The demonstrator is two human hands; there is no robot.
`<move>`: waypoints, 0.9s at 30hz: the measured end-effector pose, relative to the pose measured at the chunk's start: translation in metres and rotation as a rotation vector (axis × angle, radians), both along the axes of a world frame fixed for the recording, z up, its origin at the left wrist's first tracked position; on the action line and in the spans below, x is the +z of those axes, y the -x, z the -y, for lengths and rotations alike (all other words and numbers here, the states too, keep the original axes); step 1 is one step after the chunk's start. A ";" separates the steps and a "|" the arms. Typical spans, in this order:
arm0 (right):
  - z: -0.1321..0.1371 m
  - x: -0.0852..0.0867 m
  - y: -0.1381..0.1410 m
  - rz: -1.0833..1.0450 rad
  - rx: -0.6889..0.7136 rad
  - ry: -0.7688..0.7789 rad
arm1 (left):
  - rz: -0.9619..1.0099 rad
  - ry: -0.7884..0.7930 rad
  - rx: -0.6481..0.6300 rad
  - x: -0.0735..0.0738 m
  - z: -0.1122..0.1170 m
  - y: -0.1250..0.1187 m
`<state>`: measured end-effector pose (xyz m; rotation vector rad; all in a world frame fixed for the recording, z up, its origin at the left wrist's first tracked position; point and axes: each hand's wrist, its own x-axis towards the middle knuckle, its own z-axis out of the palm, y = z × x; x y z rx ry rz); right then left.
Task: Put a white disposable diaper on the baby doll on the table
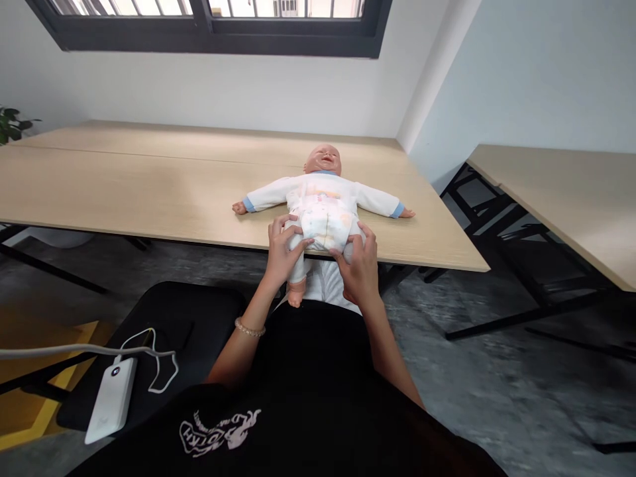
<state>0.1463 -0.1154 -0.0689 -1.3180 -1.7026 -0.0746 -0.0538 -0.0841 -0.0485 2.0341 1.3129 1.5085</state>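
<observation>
A baby doll [325, 159] lies on its back at the table's front edge, its arms spread wide. It wears a white top [373, 197] with blue cuffs, and a white printed diaper [325, 226] is fastened round its hips. My left hand [287, 250] is closed at the diaper's leg edge on the left, thumb and fingers curled there over the doll's thigh. On the other side my right hand [362, 264] grips the diaper's right leg edge, its thumb under the crotch. One doll foot [296, 293] hangs below the tabletop; the other is hidden.
The light wood table [199, 192] runs along a white wall below a window [288, 36]. To the left, a black chair [199, 311] holds a white power bank [113, 397] with a cable. A second table [561, 192] stands at the right.
</observation>
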 end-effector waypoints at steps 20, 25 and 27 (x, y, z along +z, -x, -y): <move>-0.008 0.017 0.005 0.022 -0.154 -0.039 | -0.172 0.175 0.187 0.019 0.001 -0.018; -0.008 0.015 0.007 -0.026 -0.192 -0.005 | -0.331 0.184 0.277 0.018 0.005 -0.025; -0.007 0.016 0.007 -0.042 -0.201 0.029 | -0.363 0.160 0.289 0.017 0.005 -0.027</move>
